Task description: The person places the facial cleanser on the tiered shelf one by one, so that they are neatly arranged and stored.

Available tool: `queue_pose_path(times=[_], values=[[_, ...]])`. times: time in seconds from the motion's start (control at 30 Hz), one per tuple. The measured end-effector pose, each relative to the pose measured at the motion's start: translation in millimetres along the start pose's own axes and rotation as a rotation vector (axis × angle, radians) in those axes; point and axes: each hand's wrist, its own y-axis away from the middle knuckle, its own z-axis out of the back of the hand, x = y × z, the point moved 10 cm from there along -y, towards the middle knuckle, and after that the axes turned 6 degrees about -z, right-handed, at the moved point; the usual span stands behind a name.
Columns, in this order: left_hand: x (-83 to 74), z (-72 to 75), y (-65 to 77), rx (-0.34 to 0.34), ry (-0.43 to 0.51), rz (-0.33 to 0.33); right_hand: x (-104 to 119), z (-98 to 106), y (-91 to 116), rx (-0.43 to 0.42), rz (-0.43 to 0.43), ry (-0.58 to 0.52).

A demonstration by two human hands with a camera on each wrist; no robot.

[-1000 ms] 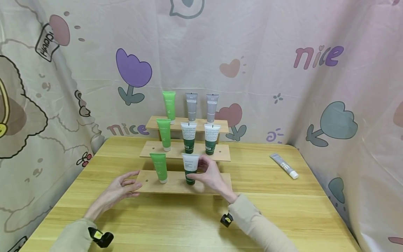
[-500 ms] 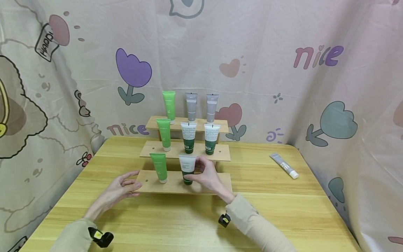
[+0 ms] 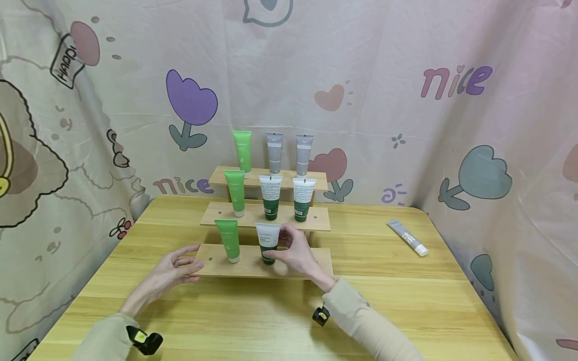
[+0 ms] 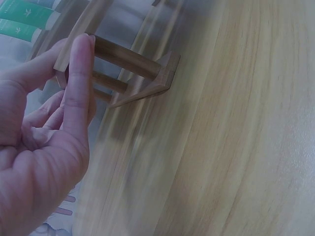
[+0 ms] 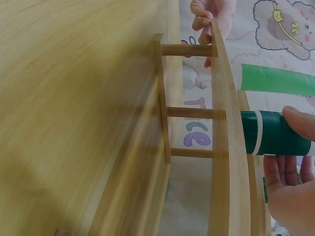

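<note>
A three-tier wooden display stand (image 3: 289, 271) stands on the table. My left hand (image 3: 173, 268) pinches the left end of its lowest board, thumb and fingers on either side of the edge, as the left wrist view shows. With thumb and fingers my right hand (image 3: 298, 253) grips a white-and-dark-green squeeze tube (image 3: 268, 236), upright on that same board. Its cap end appears to touch the wood in the right wrist view, where the tube's dark green part (image 5: 280, 132) shows. To its left, apart from it, a bright green tube (image 3: 229, 238) stands upright.
On the middle board stand a green tube (image 3: 236, 190) and two white-and-green tubes (image 3: 271, 193). The top board bears a green tube (image 3: 244, 150) and two grey tubes (image 3: 274, 150). A grey tube (image 3: 406, 236) lies on the table (image 3: 384, 301) at the right. Patterned curtains hang behind.
My right hand has shifted slightly left with the white-and-green tube, bringing it nearer the green tube on the lowest board. My left hand has stayed at the board's end.
</note>
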Motion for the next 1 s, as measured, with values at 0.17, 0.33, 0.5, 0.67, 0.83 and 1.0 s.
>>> queue_pose_path(times=[0.17,0.33,0.5,0.67,0.83,1.0], values=[[0.3,0.1,0.0,-0.003,0.001,0.003,-0.2,-0.4,0.5,0.001,-0.010,-0.005],[0.4,0.2,0.0,-0.005,-0.006,0.006,-0.9,-0.2,0.9,-0.002,-0.022,-0.006],[0.4,0.5,-0.1,-0.006,-0.012,0.003,0.1,-0.3,1.1,-0.004,-0.022,-0.006],[0.5,0.7,-0.1,-0.004,-0.009,0.001,1.4,-0.8,1.1,-0.004,-0.021,-0.010],[0.3,0.4,-0.1,-0.003,-0.009,0.000,3.0,0.4,2.1,0.002,-0.011,0.007],[-0.2,0.2,0.1,-0.005,-0.008,-0.001,3.8,5.2,4.3,0.035,-0.005,0.009]])
